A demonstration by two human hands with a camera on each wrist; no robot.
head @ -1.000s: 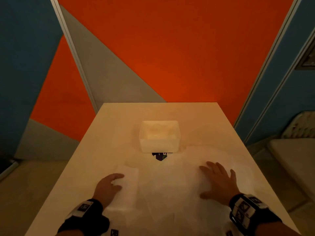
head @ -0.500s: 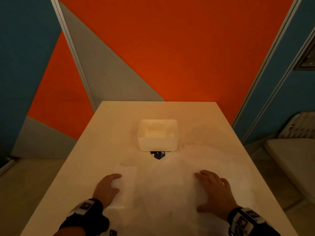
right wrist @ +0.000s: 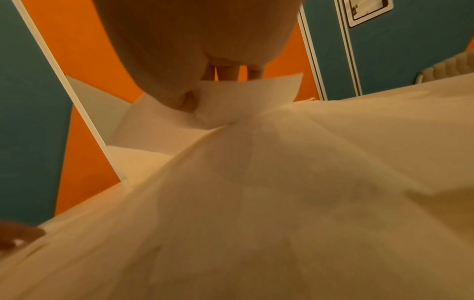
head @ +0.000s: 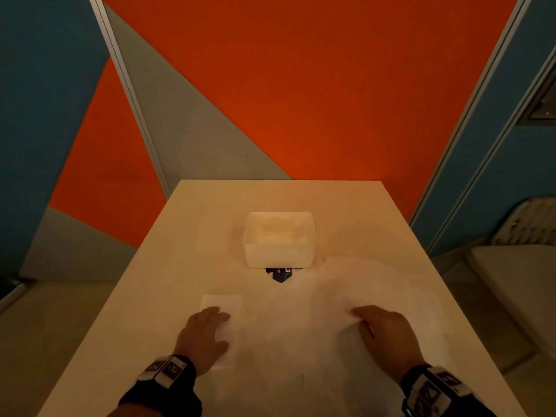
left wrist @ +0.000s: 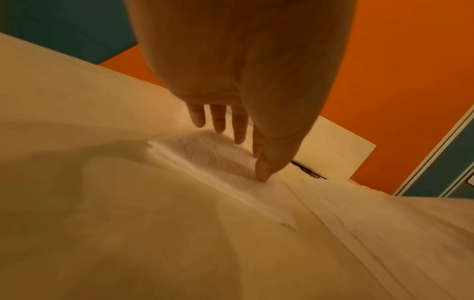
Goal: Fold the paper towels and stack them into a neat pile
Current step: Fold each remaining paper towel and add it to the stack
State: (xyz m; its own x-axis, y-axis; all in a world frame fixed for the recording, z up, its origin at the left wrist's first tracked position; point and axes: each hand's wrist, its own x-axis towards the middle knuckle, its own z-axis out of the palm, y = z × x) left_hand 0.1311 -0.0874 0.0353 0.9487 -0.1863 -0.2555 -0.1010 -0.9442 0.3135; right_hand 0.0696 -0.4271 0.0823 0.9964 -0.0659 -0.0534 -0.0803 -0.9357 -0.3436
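A folded white paper towel (head: 222, 302) lies on the table at the near left. My left hand (head: 210, 323) rests on it with straight fingers (left wrist: 218, 119); the thumb tip presses by the towel's edge (left wrist: 205, 150). A large loose sheet of paper towel (head: 301, 341) spreads over the near middle and right of the table. My right hand (head: 370, 322) sits on its right part with curled fingers. In the right wrist view, thumb and fingers (right wrist: 225, 73) pinch a raised flap of that sheet (right wrist: 256, 93), which bunches up below them.
A white plastic box (head: 279, 251) stands at mid-table, with a small dark item (head: 281, 275) sticking out from under its near side. The table's left edge (head: 126, 284) drops to the floor. A pale seat (head: 517, 278) stands to the right.
My right hand has slid toward me and its flat fingers have curled to pinch the loose sheet. The left hand has stayed on the folded towel.
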